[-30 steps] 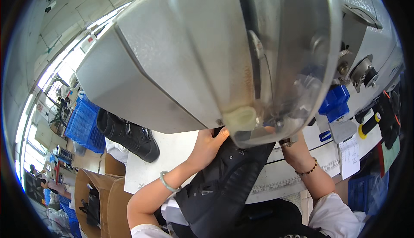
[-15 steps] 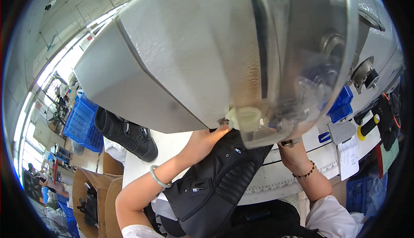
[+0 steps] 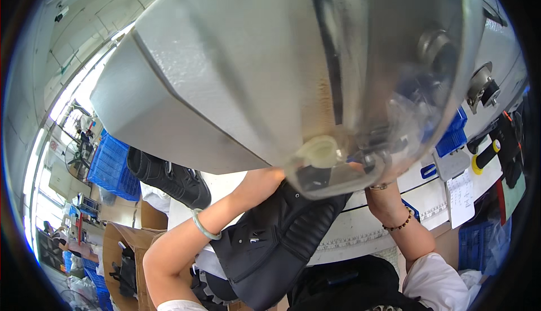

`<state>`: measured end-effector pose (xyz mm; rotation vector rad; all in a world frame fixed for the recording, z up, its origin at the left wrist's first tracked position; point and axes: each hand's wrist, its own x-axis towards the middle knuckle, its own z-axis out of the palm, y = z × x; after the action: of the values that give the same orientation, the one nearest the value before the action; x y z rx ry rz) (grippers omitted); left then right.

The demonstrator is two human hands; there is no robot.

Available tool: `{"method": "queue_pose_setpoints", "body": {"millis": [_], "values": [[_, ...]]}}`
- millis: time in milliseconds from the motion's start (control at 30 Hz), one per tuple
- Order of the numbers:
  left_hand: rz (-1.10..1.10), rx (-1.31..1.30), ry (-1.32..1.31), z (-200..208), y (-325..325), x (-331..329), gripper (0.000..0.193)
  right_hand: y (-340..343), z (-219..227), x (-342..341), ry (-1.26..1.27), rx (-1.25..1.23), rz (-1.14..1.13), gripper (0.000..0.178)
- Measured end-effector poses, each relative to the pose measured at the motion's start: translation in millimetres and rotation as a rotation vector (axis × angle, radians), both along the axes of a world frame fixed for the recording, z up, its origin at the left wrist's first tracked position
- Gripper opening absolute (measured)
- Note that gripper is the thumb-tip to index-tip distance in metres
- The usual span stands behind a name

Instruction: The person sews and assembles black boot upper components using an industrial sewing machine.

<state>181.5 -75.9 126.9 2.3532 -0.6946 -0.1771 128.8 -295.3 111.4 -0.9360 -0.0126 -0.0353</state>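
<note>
Hands (image 3: 260,188), grip too hidden to tell, flank a black, ribbed boot upper (image 3: 269,249).

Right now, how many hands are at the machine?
2: left hand at the left of the black upper, right hand at its right, partly behind the clear shield. Another could be hidden behind the machine.

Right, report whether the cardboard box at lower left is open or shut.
Open: black material shows inside the cardboard box through its uncovered mouth.

Paper sheet (image 3: 461,199) with rows of writing, ruler scale (image 3: 360,243) on white tabletop (image 3: 355,223), red-marked sign (image 3: 54,145), none legible
</note>
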Motion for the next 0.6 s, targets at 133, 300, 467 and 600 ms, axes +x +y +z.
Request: {"method": "queue_pose_setpoints", "body": {"millis": [133, 300, 467, 600], "values": [[-0.022, -0.189, 0.256, -45, 23, 27, 0.036, 5, -9, 0, -0.015, -0.051, 0.005, 0.037], [-0.048, -0.279, 0.254, -27, 20, 30, 0.03, 8, -16, -2, -0.052, -0.036, -0.054, 0.035], [0.021, -0.002, 0.129, 28, -5, 14, 0.029, 11, -15, -4, -0.051, -0.04, -0.075, 0.033], [-0.041, 0.146, -0.104, 54, 15, -9, 0.027, 7, -7, -6, -0.019, -0.092, 0.066, 0.025]]}}
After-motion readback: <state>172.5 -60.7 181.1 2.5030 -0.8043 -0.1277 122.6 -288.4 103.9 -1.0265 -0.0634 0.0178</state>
